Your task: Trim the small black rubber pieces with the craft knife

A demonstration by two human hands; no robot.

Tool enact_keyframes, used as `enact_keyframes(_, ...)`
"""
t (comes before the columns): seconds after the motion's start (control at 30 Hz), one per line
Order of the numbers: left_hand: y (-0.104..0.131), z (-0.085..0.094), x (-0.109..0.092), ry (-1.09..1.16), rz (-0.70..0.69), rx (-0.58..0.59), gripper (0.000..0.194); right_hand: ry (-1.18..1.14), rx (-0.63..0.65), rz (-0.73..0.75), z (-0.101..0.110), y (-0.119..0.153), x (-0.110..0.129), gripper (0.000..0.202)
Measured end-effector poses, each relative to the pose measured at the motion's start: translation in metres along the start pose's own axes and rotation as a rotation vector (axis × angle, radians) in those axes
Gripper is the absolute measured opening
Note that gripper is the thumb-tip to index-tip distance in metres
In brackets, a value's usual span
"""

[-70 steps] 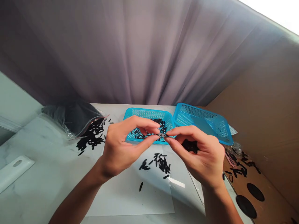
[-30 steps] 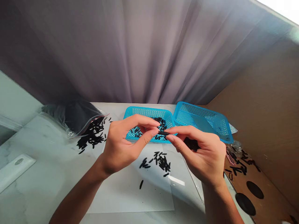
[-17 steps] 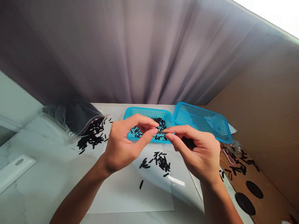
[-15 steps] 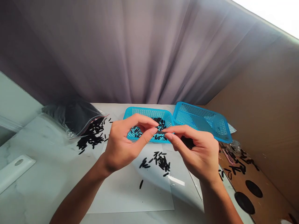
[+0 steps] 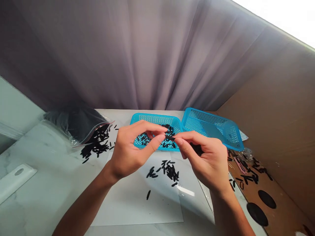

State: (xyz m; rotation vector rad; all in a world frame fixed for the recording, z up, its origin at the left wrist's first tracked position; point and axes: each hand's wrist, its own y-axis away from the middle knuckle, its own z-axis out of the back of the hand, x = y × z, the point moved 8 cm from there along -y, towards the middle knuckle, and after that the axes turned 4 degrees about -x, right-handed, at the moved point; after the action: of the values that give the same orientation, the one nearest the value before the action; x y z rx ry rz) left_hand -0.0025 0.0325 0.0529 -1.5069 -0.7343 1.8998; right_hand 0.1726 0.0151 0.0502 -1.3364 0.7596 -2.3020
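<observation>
A small black strip (image 5: 170, 137) is pinched between my two hands above the front edge of a blue basket (image 5: 157, 117). My left hand (image 5: 134, 147) has its thumb and forefinger on the strip's left end. The right end is gripped by the thumb and forefinger of my right hand (image 5: 206, 154). Dark pieces lie under my right palm, partly hidden. Many similar black pieces sit inside the basket, and a loose pile (image 5: 169, 170) lies on the white sheet (image 5: 128, 203) below my hands.
At the left, an open plastic bag (image 5: 76, 124) spills black pieces (image 5: 98, 144) on the table. A second blue basket (image 5: 211, 131) stands at the right. Two black discs (image 5: 257, 213) and scattered pieces lie on brown board (image 5: 283, 213). A white object (image 5: 18, 180) is far left.
The black strip between my fingertips has turned slightly and shows more of its surface. My right hand has shifted a little to the left.
</observation>
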Motion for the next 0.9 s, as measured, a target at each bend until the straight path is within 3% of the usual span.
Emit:
enact_keyframes(0.3,-0.0027,-0.0032,-0.0068,-0.028,-0.076,-0.002,0.012,-0.005,0.012,-0.010,-0.0003,0.0014,-0.0020,0.017)
enact_keyframes(0.9,-0.0021,-0.0042,-0.0061,-0.002,-0.081,0.007,0.010,-0.067,0.029,-0.047,-0.0047,-0.0011,-0.0052,0.016)
